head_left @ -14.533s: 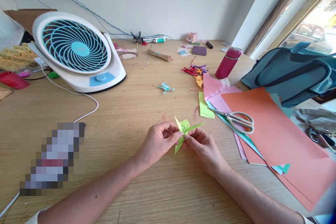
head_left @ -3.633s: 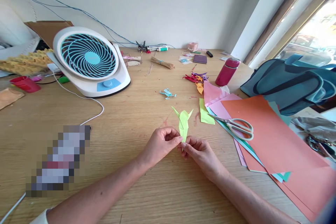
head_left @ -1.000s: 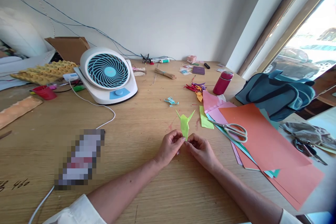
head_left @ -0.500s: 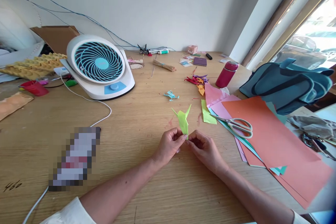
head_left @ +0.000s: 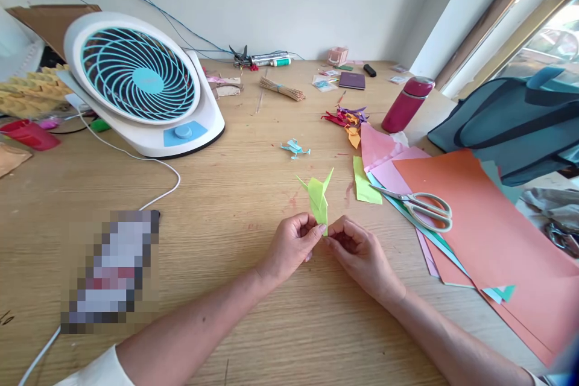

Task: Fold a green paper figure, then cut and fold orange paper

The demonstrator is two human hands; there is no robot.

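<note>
Upright above the table, a yellow-green folded paper figure [head_left: 318, 198] shows two thin points spreading out at its top. My left hand [head_left: 295, 242] pinches its lower end between thumb and fingers. My right hand [head_left: 359, 254] is closed too, thumb against fingertips at the figure's bottom right edge; the paper inside that pinch is mostly hidden. Beyond the hands lies a small light-blue folded paper figure [head_left: 295, 148]. A flat yellow-green paper strip [head_left: 367, 182] rests right of the held figure, beside scissors [head_left: 425, 208] with pale handles.
Large coloured paper sheets [head_left: 470, 217] cover the right side. Behind them are several folded figures [head_left: 347, 120], a red bottle [head_left: 408, 105] and a blue bag [head_left: 506, 120]. A white fan [head_left: 145, 84], its cable and a blurred-out device [head_left: 113, 268] occupy the left. A stick bundle [head_left: 283, 89] lies further back.
The view has shifted slightly, so the fan sits further left and higher, and the papers further right. Both hands keep nearly the same pose at the yellow-green figure.
</note>
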